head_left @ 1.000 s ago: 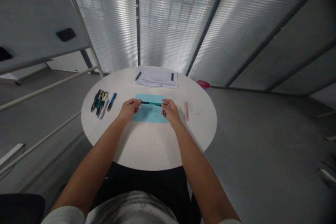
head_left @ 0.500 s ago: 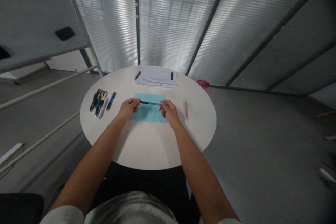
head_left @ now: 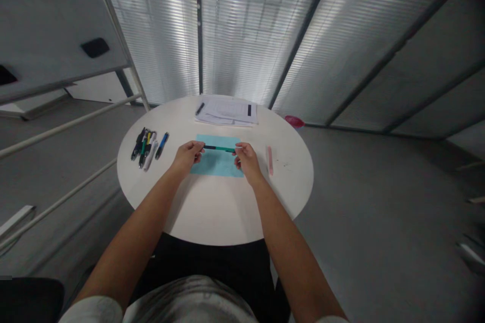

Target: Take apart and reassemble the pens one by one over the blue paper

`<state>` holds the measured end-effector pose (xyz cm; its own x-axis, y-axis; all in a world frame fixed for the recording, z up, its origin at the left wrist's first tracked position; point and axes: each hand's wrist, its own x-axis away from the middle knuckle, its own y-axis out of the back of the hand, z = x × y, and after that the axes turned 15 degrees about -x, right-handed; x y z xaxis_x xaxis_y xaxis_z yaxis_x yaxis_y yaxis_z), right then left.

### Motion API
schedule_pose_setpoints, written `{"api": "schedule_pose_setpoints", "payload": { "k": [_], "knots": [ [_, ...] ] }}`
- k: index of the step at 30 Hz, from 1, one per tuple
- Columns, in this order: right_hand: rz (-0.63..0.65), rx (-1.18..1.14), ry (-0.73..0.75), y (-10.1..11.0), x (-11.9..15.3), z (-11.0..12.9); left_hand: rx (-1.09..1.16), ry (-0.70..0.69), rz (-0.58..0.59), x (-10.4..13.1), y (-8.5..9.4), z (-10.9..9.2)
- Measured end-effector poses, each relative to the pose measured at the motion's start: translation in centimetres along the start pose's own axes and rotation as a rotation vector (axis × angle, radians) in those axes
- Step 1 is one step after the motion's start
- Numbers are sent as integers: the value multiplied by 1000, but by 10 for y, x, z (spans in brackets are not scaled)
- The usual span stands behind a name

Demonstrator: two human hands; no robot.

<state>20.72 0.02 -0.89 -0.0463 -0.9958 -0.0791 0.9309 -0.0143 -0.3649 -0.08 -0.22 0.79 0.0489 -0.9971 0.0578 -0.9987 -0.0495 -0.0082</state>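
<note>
A green pen (head_left: pixel 222 148) with a black grip end is held level between my two hands. My left hand (head_left: pixel 189 155) pinches its black end, fingers closed. At the other end, my right hand (head_left: pixel 246 158) has thumb and fingers closed on the pen's green end. Beneath the pen lies a light blue sheet (head_left: pixel 215 169) on the white round table (head_left: pixel 220 212). The fingertips hide both ends of the pen.
To the left, several pens (head_left: pixel 143 147) lie bunched, with a blue pen (head_left: pixel 162 146) beside them. A pink strip (head_left: pixel 269 160) and small dark specks are on the right. Stacked papers (head_left: pixel 227 110) carry a dark pen (head_left: pixel 199 108) at the back. A whiteboard frame (head_left: pixel 113 20) stands left.
My right fingers have shifted slightly on the pen's end, and more of its green part and clip now shows. The left hand keeps its pinch. The view has moved very slightly.
</note>
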Motion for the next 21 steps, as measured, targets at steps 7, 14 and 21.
{"api": "schedule_pose_setpoints", "payload": {
  "k": [7,14,21],
  "knots": [
    [52,81,-82,-1,5,3,9,3,6,1,0,0],
    [110,133,-95,-4,9,4,-20,-3,-12,0,-2,1],
    [57,130,-15,-1,6,2,-106,-16,-40,-3,-3,6]
  ]
}}
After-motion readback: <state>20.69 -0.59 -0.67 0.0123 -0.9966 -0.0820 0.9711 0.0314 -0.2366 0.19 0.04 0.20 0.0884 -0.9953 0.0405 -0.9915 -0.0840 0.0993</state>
